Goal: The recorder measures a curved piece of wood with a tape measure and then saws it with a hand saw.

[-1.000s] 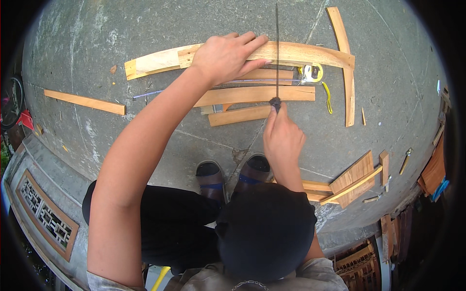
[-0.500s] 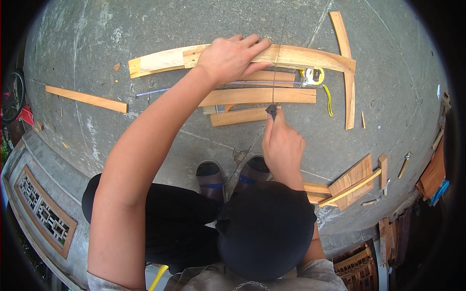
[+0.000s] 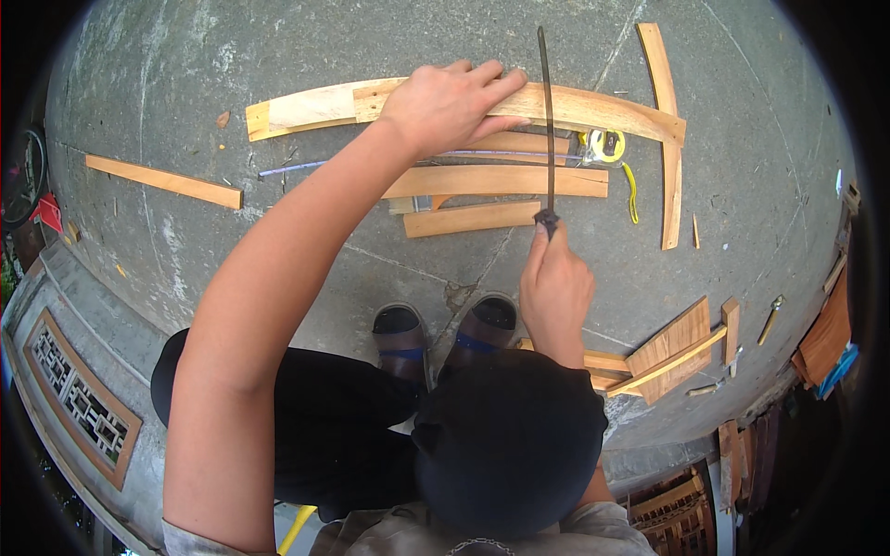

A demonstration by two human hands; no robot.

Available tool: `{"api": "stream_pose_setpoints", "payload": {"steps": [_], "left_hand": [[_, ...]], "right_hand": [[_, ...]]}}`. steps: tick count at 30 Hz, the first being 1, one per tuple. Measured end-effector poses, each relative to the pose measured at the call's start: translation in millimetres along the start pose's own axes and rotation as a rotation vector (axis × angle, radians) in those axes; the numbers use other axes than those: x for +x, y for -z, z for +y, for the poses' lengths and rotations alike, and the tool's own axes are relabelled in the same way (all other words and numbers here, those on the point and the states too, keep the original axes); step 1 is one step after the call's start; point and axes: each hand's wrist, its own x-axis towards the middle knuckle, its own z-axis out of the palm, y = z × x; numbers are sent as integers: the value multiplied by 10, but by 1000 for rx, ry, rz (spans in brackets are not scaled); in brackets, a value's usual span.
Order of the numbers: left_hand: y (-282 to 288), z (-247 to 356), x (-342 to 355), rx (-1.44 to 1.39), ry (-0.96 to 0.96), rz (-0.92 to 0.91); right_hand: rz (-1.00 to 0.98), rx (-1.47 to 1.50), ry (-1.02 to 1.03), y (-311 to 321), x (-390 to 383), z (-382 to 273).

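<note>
My left hand (image 3: 450, 107) grips a long pale plank (image 3: 607, 116) from above, fingers over its far edge. This plank crosses a shorter upright board (image 3: 669, 204) at its right end. My right hand (image 3: 556, 283) is closed round the dark handle of a thin saw (image 3: 550, 167), whose blade lies across the long plank just right of my left hand. Beneath and nearer lie more planks (image 3: 501, 181), a thin purple strip (image 3: 306, 165) and a yellow-and-silver tape measure (image 3: 603, 147) with a yellow strap.
A loose batten (image 3: 162, 181) lies left. Several boards (image 3: 669, 357) and a slim metal-ended tool (image 3: 769, 322) lie lower right, with more wood (image 3: 825, 315) beyond. My sandaled feet are below centre. A framed lattice panel (image 3: 79, 398) and red object (image 3: 51, 213) are at far left.
The saw in my right hand has moved slightly toward me and to the right since a second ago. My left hand stays on the plank, shifted slightly right.
</note>
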Motion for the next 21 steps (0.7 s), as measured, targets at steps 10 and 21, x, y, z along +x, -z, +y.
{"api": "stream_pose_setpoints", "payload": {"steps": [10,21], "left_hand": [[13,-19,1,32,2,-24],[-1,-17,21,30,43,-14]], "right_hand": [[-38,-4,36,-175,-99,46],[25,59,-6,-166,-87,47]]}}
